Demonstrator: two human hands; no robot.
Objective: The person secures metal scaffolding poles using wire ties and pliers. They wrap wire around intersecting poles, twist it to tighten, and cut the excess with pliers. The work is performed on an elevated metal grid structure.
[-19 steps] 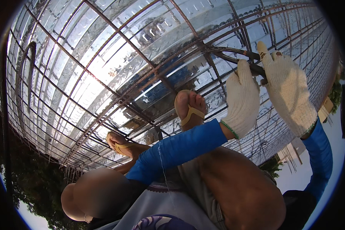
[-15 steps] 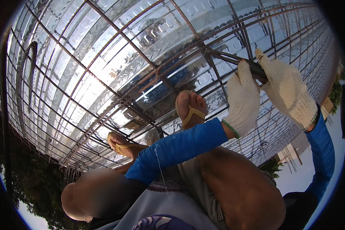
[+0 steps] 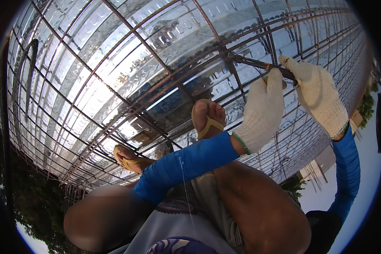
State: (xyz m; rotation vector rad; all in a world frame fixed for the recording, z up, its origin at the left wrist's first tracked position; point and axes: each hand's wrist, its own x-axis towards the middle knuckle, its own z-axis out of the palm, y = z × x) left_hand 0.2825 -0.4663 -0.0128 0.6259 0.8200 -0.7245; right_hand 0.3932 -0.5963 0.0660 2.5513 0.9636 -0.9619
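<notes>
My right hand (image 3: 318,91), in a cream knitted glove, is closed round the dark handles of a pair of pincers (image 3: 252,62). Their tip reaches left to a crossing of rusty rebar (image 3: 225,50). Beside it, my left hand (image 3: 263,111), gloved alike, has its fingers pressed together at the handles near the right hand. Part of its grip is hidden, but the fingertips touch the tool. Blue sleeves (image 3: 190,157) cover both forearms. The rebar mesh (image 3: 133,30) spreads under and around my hands, over shiny ribbed metal sheets (image 3: 93,51).
My feet in yellow flip-flops (image 3: 209,126) stand on the bars. A bent dark bar (image 3: 33,46) rises at the left. Thin wires (image 3: 279,154) hang below my left hand. Trees (image 3: 34,203) and upright rebar ends (image 3: 315,175) show past the mesh edge.
Both hands have shifted slightly left, and the pincers' handles appear closer together. My left fingers now sit against the handles. The whole view has moved a little.
</notes>
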